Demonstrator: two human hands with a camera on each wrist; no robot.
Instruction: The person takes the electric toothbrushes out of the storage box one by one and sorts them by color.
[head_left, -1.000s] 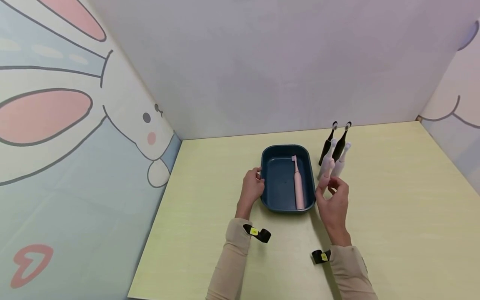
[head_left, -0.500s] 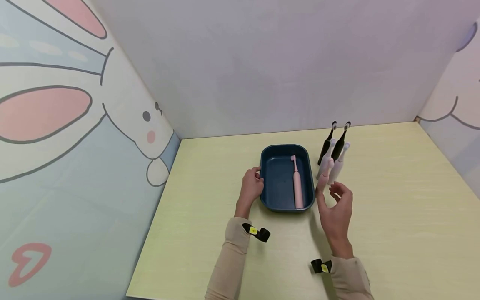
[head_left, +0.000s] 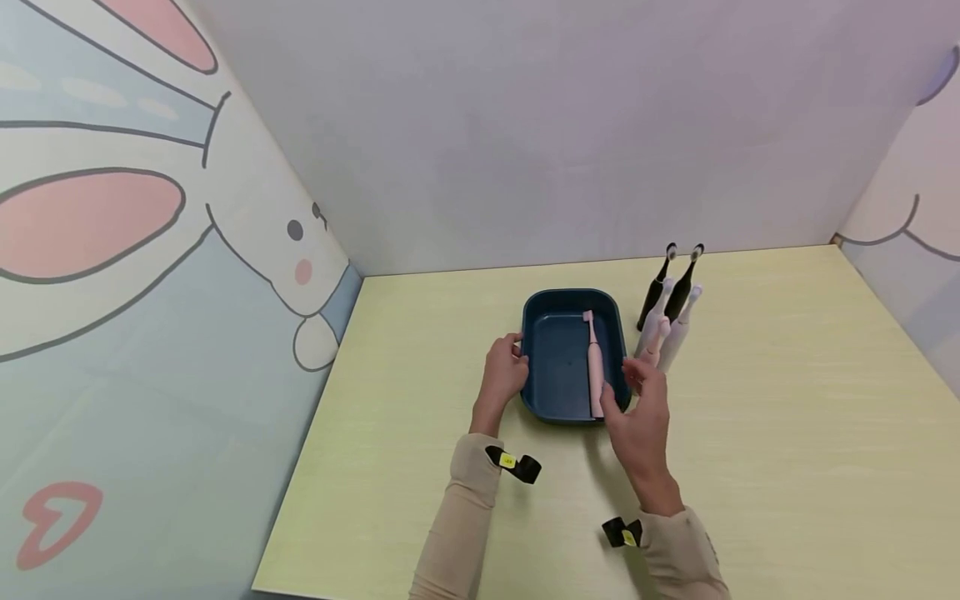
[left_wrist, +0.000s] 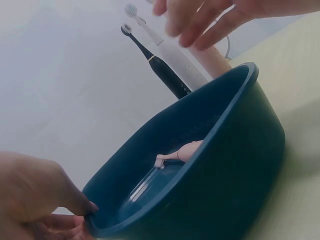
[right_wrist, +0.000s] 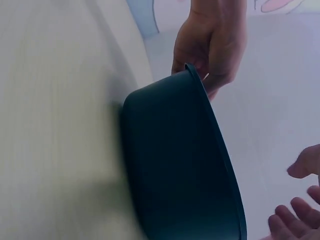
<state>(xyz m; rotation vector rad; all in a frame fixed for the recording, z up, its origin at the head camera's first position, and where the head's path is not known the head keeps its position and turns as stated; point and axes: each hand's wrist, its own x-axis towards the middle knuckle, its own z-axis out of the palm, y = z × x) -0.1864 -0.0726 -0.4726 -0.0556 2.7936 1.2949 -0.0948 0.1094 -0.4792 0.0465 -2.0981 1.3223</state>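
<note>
A dark blue plastic bin [head_left: 557, 367] rests on the table, with one pink electric toothbrush [head_left: 596, 375] lying inside along its right side. My left hand [head_left: 502, 375] pinches the bin's left rim, thumb over the inner side in the left wrist view. Over the bin's right front edge, my right hand [head_left: 641, 421] holds nothing; thumb and fingers are spread apart. Just beyond its fingers stands another pink electric toothbrush [head_left: 657, 338], its lower part hidden by the hand. Behind it are two white electric toothbrushes [head_left: 677, 333] and two black electric toothbrushes [head_left: 680, 292], all upright.
The pale yellow-green table [head_left: 420, 358] meets a plain whitish wall [head_left: 525, 150] at the back. A side wall [head_left: 150, 358] with a rabbit drawing borders the left.
My right hand let go of the standing pink toothbrush, drew back, then moved left over the bin's edge. The left hand and bin stayed put.
</note>
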